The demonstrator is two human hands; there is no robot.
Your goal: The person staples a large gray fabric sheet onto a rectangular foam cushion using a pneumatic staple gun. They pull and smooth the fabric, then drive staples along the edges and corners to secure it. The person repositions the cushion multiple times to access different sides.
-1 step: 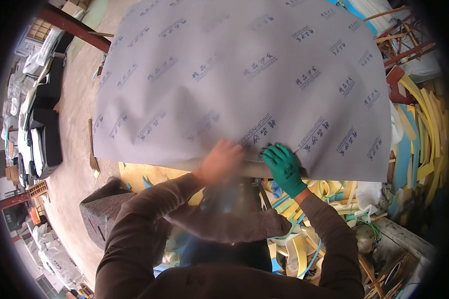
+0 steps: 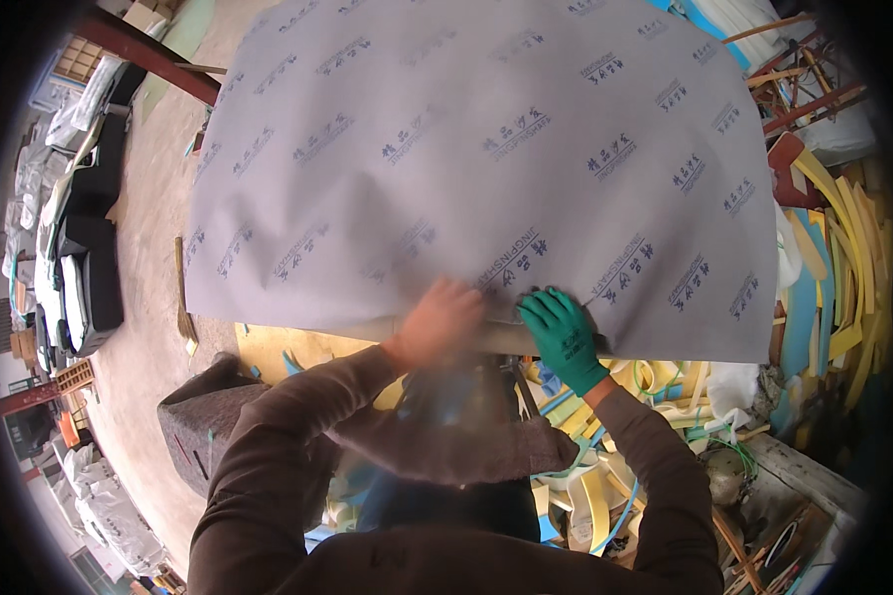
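Note:
A large grey sheet of fabric (image 2: pixel 387 198) with blue printing spreads in front of me, with its near edge turned under between my hands. My bare left hand (image 2: pixel 437 322) is closed on that edge left of the middle; a hazy patch softens its fingers. My right hand (image 2: pixel 564 337), in a green knit glove, grips the same edge just to the right, its fingers bunching the cloth. Soft folds run up the sheet from both hands. What lies beneath the fabric is mostly hidden; a yellow board or foam sheet (image 2: pixel 283 347) shows under its near left edge.
Yellow, white and blue foam offcuts (image 2: pixel 595 496) lie heaped below and to the right. A dark grey cloth-covered piece (image 2: pixel 203 416) sits at my left. Black furniture parts (image 2: pixel 91 278) line the far left, near a broom (image 2: pixel 184 307). Red metal bars (image 2: pixel 144 50) stand at the upper left.
My gloved right hand has shifted very slightly to the left. The left hand and the sheet look the same.

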